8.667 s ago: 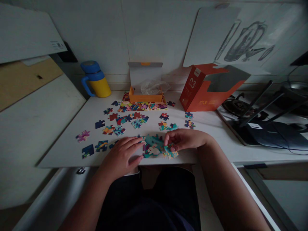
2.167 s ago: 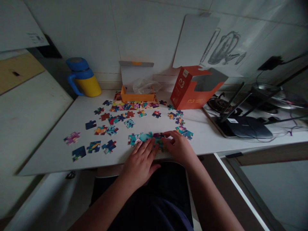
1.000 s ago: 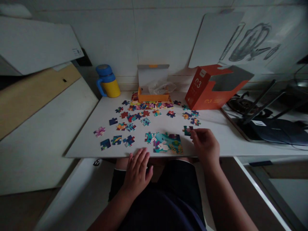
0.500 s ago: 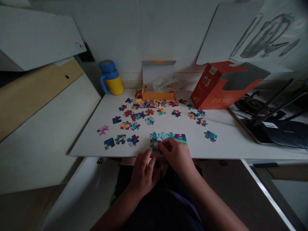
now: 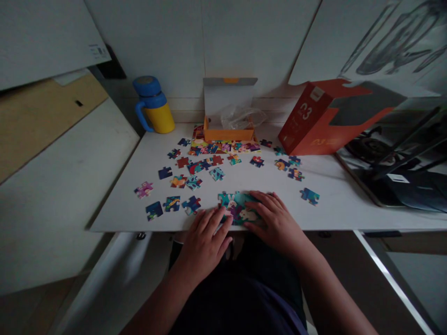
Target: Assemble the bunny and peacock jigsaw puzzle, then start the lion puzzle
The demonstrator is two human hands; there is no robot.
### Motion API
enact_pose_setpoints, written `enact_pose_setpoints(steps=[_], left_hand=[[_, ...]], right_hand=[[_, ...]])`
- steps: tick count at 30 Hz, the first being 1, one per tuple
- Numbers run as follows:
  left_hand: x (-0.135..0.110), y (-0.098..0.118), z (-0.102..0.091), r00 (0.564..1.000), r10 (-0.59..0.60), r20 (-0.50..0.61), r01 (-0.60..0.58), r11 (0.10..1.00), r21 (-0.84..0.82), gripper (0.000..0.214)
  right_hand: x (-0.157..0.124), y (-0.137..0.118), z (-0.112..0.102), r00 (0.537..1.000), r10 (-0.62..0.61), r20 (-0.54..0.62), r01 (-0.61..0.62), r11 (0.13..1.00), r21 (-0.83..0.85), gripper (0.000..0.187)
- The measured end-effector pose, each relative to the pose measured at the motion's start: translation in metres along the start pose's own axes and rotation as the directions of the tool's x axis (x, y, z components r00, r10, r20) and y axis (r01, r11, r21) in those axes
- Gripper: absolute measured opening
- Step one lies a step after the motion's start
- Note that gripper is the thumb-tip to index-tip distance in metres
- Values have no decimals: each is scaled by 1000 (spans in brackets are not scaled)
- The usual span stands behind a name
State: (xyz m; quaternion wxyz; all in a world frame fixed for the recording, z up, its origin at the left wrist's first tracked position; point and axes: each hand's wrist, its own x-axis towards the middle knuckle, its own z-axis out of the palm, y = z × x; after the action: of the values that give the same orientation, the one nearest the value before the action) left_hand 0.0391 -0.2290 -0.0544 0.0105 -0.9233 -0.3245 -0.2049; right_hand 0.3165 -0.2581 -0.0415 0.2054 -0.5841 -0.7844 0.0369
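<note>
A joined patch of puzzle, teal with white rabbits, lies at the near edge of the white table. My right hand rests flat on its right part, fingers stretched out, hiding that side. My left hand lies at the table edge with spread fingers, its fingertips touching the patch's left side. Neither hand grips a piece. Several loose puzzle pieces are scattered further back and to the left.
A small orange box with raised lid and a plastic bag stands at the back, over a colourful printed sheet. A blue and yellow mug is at back left, a red carton at back right. One loose piece lies right. A stove sits right.
My right hand, which held a piece out to the right a second ago, came back to the joined patch and now lies flat on it. My left hand moved up to its left side.
</note>
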Motion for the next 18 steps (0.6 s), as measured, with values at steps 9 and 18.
enact_pose_setpoints(steps=[9, 18], left_hand=[[5, 4, -8, 999, -46, -11, 46, 999, -24, 44], [13, -7, -8, 1000, -19, 19, 19, 1000, 2, 51]], right_hand=[[6, -7, 3, 998, 58, -20, -59, 997, -46, 42], [7, -7, 3, 998, 58, -22, -59, 998, -31, 42]])
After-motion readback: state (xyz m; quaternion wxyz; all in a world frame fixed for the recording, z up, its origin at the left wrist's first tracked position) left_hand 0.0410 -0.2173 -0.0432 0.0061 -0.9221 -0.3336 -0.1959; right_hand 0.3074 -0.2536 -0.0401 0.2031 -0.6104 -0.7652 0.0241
